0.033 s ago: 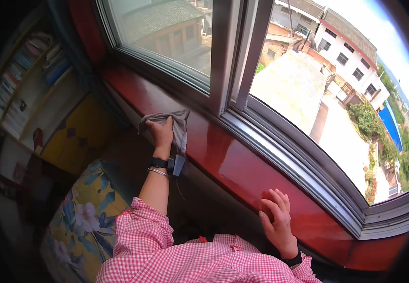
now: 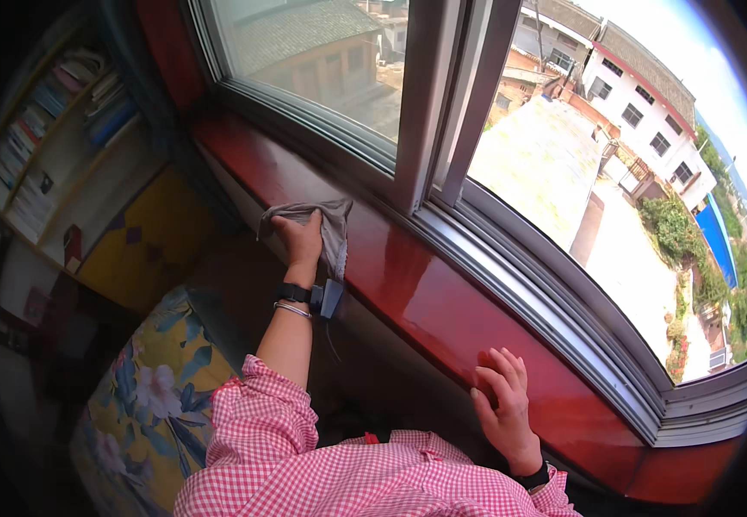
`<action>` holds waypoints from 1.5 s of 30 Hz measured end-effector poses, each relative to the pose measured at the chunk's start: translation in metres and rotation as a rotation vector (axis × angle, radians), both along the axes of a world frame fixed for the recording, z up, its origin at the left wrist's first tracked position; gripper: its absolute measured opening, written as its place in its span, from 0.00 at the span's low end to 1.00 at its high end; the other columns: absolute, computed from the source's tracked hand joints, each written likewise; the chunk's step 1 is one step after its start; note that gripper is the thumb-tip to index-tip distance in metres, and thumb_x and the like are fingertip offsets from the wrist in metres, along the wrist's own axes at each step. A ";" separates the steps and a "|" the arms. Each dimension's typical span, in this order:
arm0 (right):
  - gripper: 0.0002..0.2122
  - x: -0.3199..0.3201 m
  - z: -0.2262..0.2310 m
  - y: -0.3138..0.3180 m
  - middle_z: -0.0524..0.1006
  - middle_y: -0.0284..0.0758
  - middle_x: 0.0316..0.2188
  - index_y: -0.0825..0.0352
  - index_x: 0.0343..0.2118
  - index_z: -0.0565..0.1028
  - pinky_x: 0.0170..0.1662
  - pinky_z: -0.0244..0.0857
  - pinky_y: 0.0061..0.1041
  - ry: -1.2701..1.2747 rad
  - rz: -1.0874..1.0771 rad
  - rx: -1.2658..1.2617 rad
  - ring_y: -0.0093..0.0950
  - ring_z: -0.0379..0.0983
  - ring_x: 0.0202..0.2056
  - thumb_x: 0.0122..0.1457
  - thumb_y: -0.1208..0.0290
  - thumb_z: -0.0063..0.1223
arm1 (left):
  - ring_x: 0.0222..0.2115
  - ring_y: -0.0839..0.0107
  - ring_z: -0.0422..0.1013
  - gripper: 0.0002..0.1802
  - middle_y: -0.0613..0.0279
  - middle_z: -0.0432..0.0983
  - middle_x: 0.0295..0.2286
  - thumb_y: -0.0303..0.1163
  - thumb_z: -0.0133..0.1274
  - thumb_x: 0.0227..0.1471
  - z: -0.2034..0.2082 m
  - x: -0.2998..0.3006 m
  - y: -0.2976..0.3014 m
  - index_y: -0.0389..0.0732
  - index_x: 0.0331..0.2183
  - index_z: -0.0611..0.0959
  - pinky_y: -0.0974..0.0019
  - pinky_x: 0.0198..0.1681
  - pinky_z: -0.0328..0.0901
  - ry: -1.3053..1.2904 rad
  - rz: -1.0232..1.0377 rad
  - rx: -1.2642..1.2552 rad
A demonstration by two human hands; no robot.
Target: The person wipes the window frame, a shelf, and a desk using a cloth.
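A grey cloth (image 2: pixel 335 231) lies bunched on the glossy red windowsill (image 2: pixel 395 276), over its inner edge. My left hand (image 2: pixel 303 241) reaches out to the sill and grips the cloth, and some of its fingers are hidden in the folds. On that wrist are a black strap with a small grey box-like device (image 2: pixel 328 297) and a silver bangle (image 2: pixel 292 308). Nearer to me, my right hand (image 2: pixel 504 403) is at the sill's inner edge with nothing in it. Its fingers are loosely bent and apart, and whether they touch the surface I cannot tell.
Metal sliding window tracks (image 2: pixel 528 297) run along the sill's outer side, below the window frame (image 2: pixel 425 112). A floral-covered piece of furniture (image 2: pixel 154 379) stands at my left. Beyond it is a bookshelf (image 2: pixel 55 185). Buildings (image 2: pixel 640 112) show outside.
The whole view has shifted slightly to the right. My left hand and the cloth stay at nearly the same spot on the sill, and the right hand keeps its pose.
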State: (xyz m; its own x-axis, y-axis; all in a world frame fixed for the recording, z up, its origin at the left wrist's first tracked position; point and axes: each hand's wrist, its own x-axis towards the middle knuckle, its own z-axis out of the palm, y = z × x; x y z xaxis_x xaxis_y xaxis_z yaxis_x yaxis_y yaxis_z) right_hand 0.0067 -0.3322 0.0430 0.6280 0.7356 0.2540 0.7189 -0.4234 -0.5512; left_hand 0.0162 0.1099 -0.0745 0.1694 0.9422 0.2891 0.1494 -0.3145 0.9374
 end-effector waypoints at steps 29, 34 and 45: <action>0.22 -0.005 0.004 0.326 0.61 0.47 0.55 0.67 0.49 0.67 0.61 0.45 0.42 0.072 0.272 -0.019 0.46 0.51 0.58 0.49 0.74 0.54 | 0.41 0.53 0.62 0.33 0.42 0.63 0.37 0.38 0.64 0.36 0.022 -0.003 0.199 0.26 0.36 0.65 0.57 0.48 0.56 0.095 0.136 0.123; 0.22 -0.003 -0.006 0.355 0.61 0.46 0.54 0.68 0.49 0.66 0.60 0.47 0.41 0.054 0.252 -0.052 0.47 0.51 0.58 0.49 0.75 0.54 | 0.40 0.52 0.63 0.33 0.42 0.64 0.36 0.38 0.64 0.36 0.022 -0.003 0.237 0.26 0.36 0.66 0.57 0.47 0.57 0.069 0.142 0.113; 0.21 0.000 0.008 0.385 0.60 0.47 0.55 0.68 0.46 0.68 0.57 0.52 0.41 0.063 0.229 -0.131 0.47 0.51 0.58 0.47 0.77 0.55 | 0.41 0.52 0.65 0.35 0.39 0.67 0.37 0.40 0.64 0.36 0.022 -0.005 0.362 0.23 0.37 0.67 0.59 0.47 0.59 0.127 0.197 0.120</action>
